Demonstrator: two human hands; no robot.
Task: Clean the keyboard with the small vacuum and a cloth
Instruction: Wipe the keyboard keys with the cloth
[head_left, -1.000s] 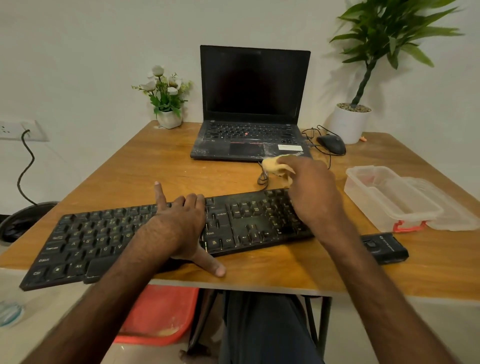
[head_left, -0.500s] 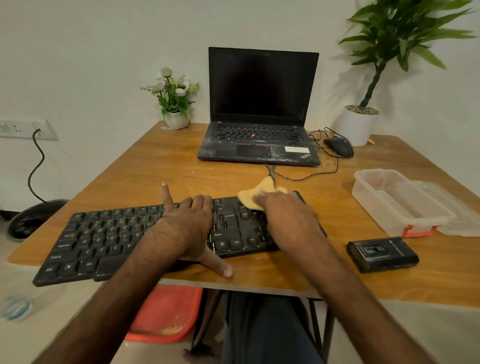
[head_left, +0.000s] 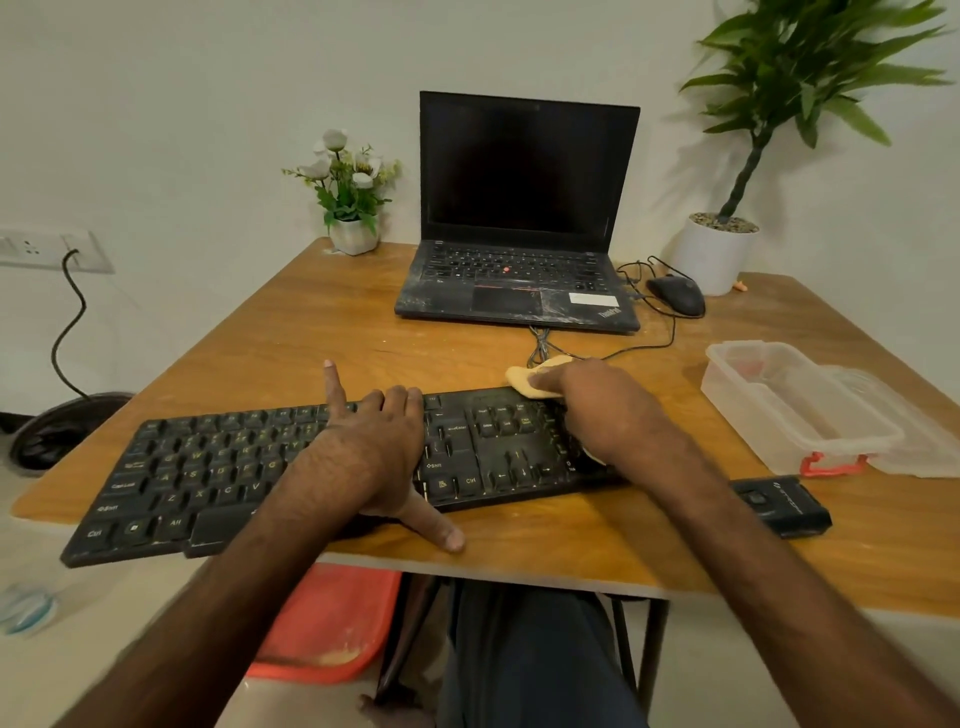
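Two bare hands work on a black keyboard that lies along the near edge of a wooden tabletop, its left end hanging past the near left corner. The left hand rests palm down across the middle of the keyboard: index finger straight, other fingers bent at the far rim, thumb spread out onto the tabletop. The right hand holds a tan cloth under its bent fingers, pressed on the keyboard's far right corner. A small black handheld device lies just beside the keyboard's right end, near the front edge, touched by neither hand. A clear plastic container sits by the right edge. At the far edge stands an open laptop with a dark screen, a small pot of white flowers to its left, and a wired mouse and a tall potted plant to its right. A red bin shows beneath the tabletop
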